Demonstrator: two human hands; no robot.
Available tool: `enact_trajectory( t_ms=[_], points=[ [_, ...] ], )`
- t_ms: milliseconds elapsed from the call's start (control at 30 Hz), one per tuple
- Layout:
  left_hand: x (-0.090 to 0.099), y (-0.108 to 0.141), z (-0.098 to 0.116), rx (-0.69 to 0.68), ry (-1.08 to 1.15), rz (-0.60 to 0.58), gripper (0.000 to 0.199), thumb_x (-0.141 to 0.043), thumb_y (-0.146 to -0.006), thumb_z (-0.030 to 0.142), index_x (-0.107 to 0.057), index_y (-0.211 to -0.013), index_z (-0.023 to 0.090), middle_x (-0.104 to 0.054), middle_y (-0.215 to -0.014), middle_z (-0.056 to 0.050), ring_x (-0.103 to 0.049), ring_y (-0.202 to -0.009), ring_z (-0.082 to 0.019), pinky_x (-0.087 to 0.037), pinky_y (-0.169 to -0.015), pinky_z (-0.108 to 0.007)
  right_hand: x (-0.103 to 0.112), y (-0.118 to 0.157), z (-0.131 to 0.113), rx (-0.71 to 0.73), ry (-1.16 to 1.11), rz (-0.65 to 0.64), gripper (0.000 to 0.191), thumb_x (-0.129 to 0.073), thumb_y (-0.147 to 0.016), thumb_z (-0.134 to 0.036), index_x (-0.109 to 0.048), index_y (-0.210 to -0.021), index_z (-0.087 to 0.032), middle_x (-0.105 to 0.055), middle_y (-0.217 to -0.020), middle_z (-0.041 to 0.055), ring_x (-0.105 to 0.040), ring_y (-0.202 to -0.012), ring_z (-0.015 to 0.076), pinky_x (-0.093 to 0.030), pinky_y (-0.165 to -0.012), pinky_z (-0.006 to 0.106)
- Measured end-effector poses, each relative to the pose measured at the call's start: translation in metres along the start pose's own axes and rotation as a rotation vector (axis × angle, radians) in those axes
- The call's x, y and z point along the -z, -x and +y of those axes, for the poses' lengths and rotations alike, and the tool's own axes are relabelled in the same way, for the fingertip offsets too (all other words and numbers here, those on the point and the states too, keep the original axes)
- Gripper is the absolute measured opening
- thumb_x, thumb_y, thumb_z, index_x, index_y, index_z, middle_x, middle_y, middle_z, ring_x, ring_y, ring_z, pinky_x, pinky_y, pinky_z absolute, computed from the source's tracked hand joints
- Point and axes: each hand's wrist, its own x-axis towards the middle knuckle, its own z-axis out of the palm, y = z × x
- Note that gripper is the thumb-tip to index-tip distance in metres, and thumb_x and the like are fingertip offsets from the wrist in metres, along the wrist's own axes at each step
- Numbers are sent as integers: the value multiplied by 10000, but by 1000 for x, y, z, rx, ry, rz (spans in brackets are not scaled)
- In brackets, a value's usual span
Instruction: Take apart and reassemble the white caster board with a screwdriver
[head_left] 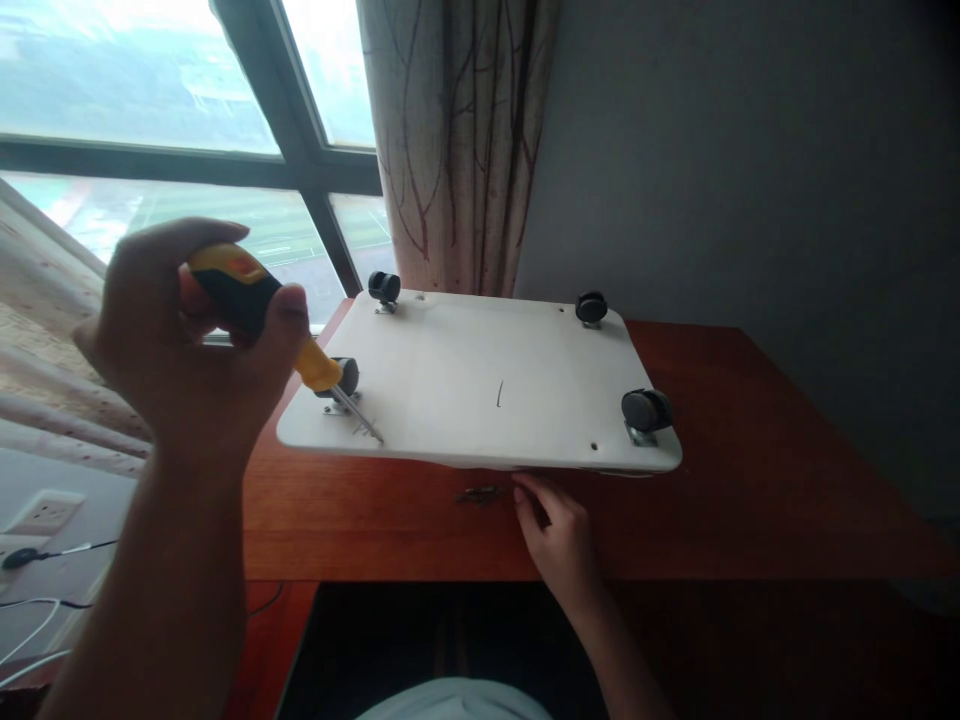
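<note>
My left hand (202, 340) is wrapped round the yellow and black handle of a screwdriver (319, 368), whose shaft slants down over the near left corner of a white board (457, 370). Black casters stand at the board's corners, one at the near right (645, 410) and one at the near left, partly behind the screwdriver. Just in front of the board's near edge lies a small pile of screws (478, 494). My right hand (556, 535) is beside the pile, thumb and forefinger close together; what they hold, if anything, is too small to name.
The board rests on a reddish wooden table (750, 480). Behind it hang a patterned curtain (457, 140) and a window. A wall socket (51, 514) with cables is at the lower left.
</note>
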Motion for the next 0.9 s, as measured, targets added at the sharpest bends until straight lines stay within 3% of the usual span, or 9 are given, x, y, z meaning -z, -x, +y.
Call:
enact_trajectory(
  t_ms=[133,267,333,433,567,700,900],
  points=[
    [-4,-6,1,30,-1,0,528,-769,-671,292,-701,-1190,218,-667,-907,-12,-575,-611,-128,-461,-535,-275,12,8,0,19,-95,116,218,-520,-966,-215,-696,-1094,-205,-749,-873,69,-732,-777,190,-613,-725,307],
    [-19,-33,-8,15,-15,-33,480,-753,-725,299,-676,-1191,209,-667,-956,-8,-609,-680,-115,-487,-562,-237,22,10,8,196,-87,204,391,-526,-945,-134,-597,-1313,-245,-740,-883,57,-735,-764,181,-618,-703,292],
    [-36,-53,-18,10,-15,-82,451,-723,-780,286,-639,-1212,187,-661,-924,11,-586,-639,-72,-458,-547,-191,23,6,14,224,-37,204,445,-540,-944,-134,-561,-1372,-252,-754,-965,72,-749,-813,188,-627,-745,298],
    [-71,-80,-37,67,-16,-279,458,-758,-796,300,-608,-1209,170,-679,-912,33,-595,-636,-45,-450,-546,-157,20,1,21,181,-10,199,464,-517,-966,-156,-523,-1422,-244,-754,-1079,96,-756,-838,183,-628,-776,293],
    [-120,-104,-59,166,-19,-427,456,-737,-823,375,-604,-1202,158,-676,-882,68,-546,-606,-15,-441,-600,-169,16,0,22,129,-22,164,493,-511,-981,-205,-467,-1471,-219,-765,-1051,101,-755,-787,175,-629,-741,275],
    [-152,-109,-75,226,-66,-473,480,-744,-777,409,-635,-1172,159,-672,-856,83,-507,-613,-11,-423,-631,-190,15,2,22,110,-24,158,496,-517,-983,-223,-462,-1476,-217,-773,-1005,94,-758,-765,174,-627,-717,257],
    [-170,-98,-91,173,5,-455,420,-668,-821,433,-664,-1140,161,-672,-801,78,-543,-658,-37,-407,-656,-215,16,2,26,109,-10,163,468,-512,-993,-219,-486,-1460,-223,-783,-941,74,-758,-715,163,-628,-695,234]
  ],
)
